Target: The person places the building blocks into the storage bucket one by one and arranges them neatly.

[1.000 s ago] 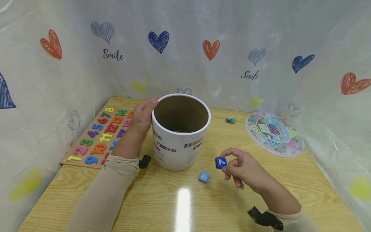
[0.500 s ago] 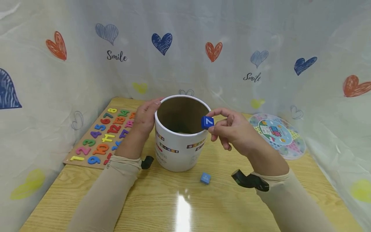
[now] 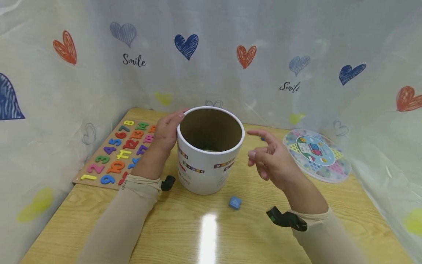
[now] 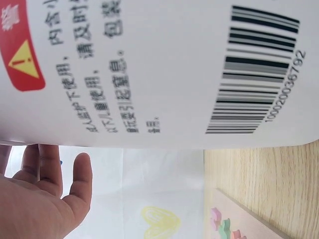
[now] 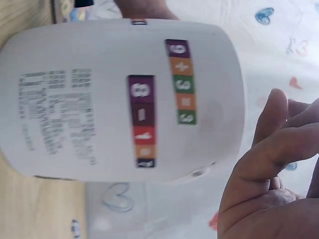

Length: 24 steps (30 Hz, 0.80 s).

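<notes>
A white bucket (image 3: 206,170) with a dark inside stands upright on the table, printed with coloured number strips. My left hand (image 3: 166,132) holds its left side near the rim, fingers passing behind the wall. In the left wrist view the bucket's barcode side (image 4: 174,74) covers the fingertips. Right of the rim, my right hand (image 3: 273,157) is in the air with the index finger extended and the others loosely bent, holding nothing. A light blue number cube (image 3: 235,202) lies on the table in front of the bucket. The bucket's bottom is too dark to make out.
A wooden board (image 3: 79,179) with several coloured numbers lies at the left, partly behind my left arm. A round, flat, clear case (image 3: 343,172) lies at the right. A small blue thing (image 3: 262,139) shows behind my right hand. A heart-patterned curtain (image 3: 211,80) encloses the table.
My right hand carried the dark blue 7 cube up to the bucket's right rim and let go; the cube is now out of sight. My left hand has stayed on the bucket.
</notes>
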Tool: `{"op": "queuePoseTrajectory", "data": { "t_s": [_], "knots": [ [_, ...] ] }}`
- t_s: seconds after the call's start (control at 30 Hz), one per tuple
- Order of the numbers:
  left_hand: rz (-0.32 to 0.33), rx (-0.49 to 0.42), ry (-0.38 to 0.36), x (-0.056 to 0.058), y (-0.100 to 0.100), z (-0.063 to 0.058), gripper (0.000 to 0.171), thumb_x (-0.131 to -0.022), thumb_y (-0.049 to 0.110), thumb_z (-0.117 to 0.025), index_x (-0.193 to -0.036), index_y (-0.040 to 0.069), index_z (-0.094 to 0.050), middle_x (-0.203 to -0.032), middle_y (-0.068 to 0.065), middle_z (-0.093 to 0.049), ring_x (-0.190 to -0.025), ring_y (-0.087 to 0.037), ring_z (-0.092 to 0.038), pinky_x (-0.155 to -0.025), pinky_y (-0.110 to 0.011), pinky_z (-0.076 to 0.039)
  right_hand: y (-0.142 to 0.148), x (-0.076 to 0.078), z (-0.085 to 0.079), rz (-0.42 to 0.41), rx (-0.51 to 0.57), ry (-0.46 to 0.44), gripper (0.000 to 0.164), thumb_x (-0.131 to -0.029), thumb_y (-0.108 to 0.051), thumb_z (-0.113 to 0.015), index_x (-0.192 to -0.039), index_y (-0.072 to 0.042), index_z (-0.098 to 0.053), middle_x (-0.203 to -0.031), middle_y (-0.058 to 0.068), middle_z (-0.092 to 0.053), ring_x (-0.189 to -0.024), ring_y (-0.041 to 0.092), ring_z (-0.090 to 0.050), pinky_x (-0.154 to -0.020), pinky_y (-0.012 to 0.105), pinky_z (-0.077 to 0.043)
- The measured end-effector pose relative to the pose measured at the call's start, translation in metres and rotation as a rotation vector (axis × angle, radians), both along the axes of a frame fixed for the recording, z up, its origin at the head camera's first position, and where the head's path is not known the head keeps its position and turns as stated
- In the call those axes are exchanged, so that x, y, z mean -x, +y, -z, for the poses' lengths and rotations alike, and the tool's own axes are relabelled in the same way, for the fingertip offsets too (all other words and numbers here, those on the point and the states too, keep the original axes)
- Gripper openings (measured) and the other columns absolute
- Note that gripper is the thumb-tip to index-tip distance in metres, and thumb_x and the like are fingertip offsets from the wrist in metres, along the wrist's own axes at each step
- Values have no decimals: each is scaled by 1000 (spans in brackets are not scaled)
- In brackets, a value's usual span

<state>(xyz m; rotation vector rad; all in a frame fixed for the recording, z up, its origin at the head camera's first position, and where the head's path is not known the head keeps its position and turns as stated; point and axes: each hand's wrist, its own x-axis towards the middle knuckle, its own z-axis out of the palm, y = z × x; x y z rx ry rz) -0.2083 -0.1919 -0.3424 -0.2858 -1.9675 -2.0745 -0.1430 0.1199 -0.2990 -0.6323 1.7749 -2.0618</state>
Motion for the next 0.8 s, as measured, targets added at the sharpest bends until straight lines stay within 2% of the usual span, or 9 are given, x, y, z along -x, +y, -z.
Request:
{"op": "queuePoseTrajectory", "data": {
  "t_s": [0.1, 0.23, 0.33, 0.43, 0.6, 0.8],
  "knots": [
    [-5, -20, 9, 1, 1, -1, 40, -97, 34, -50, -126, 9, -62, -127, -6, -61, -121, -19, -52, -103, -40, -39, 15, -6, 39, 28, -56, -81, 56, -92, 1, -54, -141, -10, -30, -69, 5, -66, -36, 9, -47, -35, 19, -39],
    [-1, -44, 18, 1, 2, -2, 39, -98, 31, -49, -125, 6, -62, -126, -9, -61, -120, -22, -52, -102, -42, -39, 25, -16, 94, 64, -245, -213, 58, -88, -5, -61, -140, -12, -34, -71, 9, -66, -36, 9, -44, -35, 21, -37],
    [6, -37, 13, 0, 1, -3, 39, -98, 33, -48, -125, 9, -62, -126, -7, -61, -120, -21, -52, -103, -43, -38, 26, -20, 121, 60, -341, -281, 58, -87, -10, -65, -138, -11, -37, -71, 13, -66, -36, 9, -45, -35, 22, -37],
    [9, -32, 28, 1, -1, -2, 39, -98, 32, -47, -124, 8, -63, -127, -8, -61, -121, -22, -52, -104, -43, -37, 25, -22, 132, 5, -375, -327, 57, -87, -11, -65, -137, -10, -38, -71, 14, -66, -36, 9, -48, -34, 22, -39],
    [3, -21, 22, 1, -2, 0, 38, -98, 33, -47, -124, 10, -63, -126, -8, -61, -120, -22, -52, -103, -43, -37, 18, -23, 136, -96, -418, -342, 55, -87, -9, -65, -135, -7, -38, -75, 16, -68, -38, 9, -52, -35, 22, -43],
    [12, -25, 47, -1, 2, -4, 39, -98, 31, -47, -124, 6, -63, -126, -10, -60, -121, -24, -51, -104, -44, -37, 11, -24, 138, -59, -466, -311, 49, -84, -11, -67, -127, -4, -44, -77, 18, -68, -38, 10, -53, -35, 23, -44]
  ]
}}
